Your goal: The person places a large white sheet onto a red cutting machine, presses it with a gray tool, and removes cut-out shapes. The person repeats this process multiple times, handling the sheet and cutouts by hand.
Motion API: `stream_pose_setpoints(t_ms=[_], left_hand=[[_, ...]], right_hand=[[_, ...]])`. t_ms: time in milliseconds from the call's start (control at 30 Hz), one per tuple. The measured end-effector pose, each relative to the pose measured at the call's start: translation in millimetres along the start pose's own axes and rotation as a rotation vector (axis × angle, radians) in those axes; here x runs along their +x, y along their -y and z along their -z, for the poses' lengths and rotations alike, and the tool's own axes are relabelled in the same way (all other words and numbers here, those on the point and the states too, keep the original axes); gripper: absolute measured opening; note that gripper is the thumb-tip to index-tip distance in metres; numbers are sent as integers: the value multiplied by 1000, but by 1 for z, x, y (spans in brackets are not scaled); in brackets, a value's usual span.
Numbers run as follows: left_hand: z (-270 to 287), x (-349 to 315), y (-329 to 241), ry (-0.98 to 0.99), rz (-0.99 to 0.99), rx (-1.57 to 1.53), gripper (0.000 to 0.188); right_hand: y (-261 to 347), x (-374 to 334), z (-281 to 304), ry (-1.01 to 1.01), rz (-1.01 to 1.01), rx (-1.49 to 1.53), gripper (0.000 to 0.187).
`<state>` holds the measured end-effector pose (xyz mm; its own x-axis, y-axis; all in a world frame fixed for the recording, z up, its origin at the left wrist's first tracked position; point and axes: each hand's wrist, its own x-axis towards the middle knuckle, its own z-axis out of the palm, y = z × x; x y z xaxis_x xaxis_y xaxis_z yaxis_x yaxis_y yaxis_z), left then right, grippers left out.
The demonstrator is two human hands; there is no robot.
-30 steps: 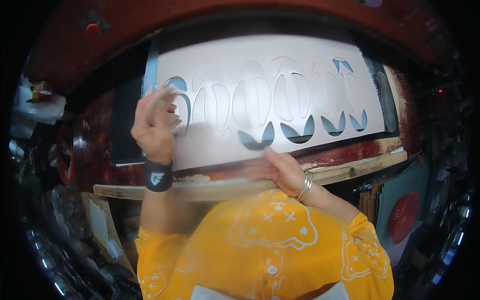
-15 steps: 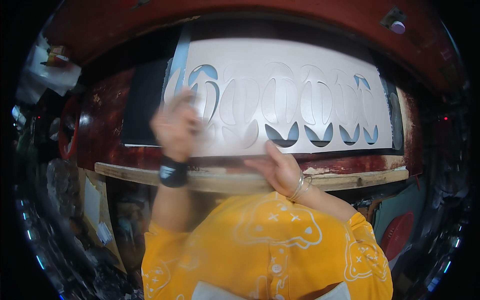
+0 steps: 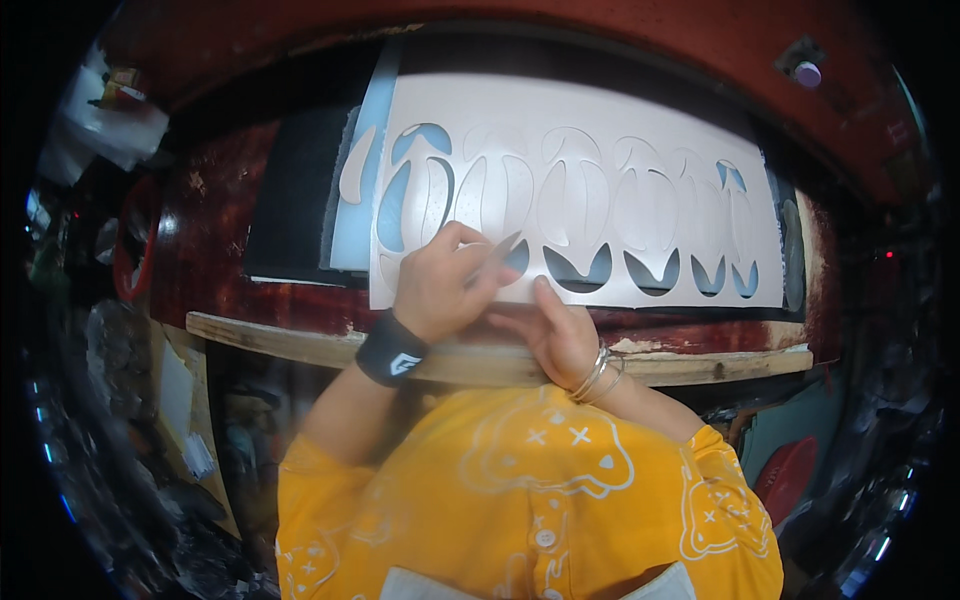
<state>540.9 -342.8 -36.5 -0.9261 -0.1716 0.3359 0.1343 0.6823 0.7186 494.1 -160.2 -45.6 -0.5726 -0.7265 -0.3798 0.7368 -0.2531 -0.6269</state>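
A pale grey-pink sheet [image 3: 480,95] lies across the table, scored with rows of curved, leaf-like shapes. Several of these are gone, so holes show through. My left hand [image 3: 445,280] is over its lower left part, finger and thumb pinching a small pointed cut-out piece [image 3: 508,245] beside a hole in the bottom row. At the sheet's near edge is my right hand [image 3: 562,340], thumb raised and fingers apart, with nothing visible in it. A loose crescent-shaped piece [image 3: 354,170] rests on the light blue sheet [image 3: 375,110] at the left.
Black sheet material [image 3: 295,200] lies under the left side, on a dark red table [image 3: 215,230]. A wooden strip [image 3: 270,337] runs along the near edge. Farther off stands a red panel [image 3: 620,30] with a purple knob [image 3: 807,75]. Clear plastic bags [image 3: 110,135] sit at far left.
My left hand has moved right and nearer, and now pinches a pointed piece. A hole has opened in the bottom row beside it. My right hand has stayed nearly still.
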Motion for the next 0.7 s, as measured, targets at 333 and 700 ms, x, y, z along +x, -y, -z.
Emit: stream_pose_setpoints(t_ms=[333, 700], left_hand=[[124, 6, 11, -1334, 481, -819, 23], [48, -16, 6, 29, 33, 195, 23]], right_hand=[[3, -15, 7, -207, 93, -99, 39], [-20, 23, -20, 286, -191, 67, 47]])
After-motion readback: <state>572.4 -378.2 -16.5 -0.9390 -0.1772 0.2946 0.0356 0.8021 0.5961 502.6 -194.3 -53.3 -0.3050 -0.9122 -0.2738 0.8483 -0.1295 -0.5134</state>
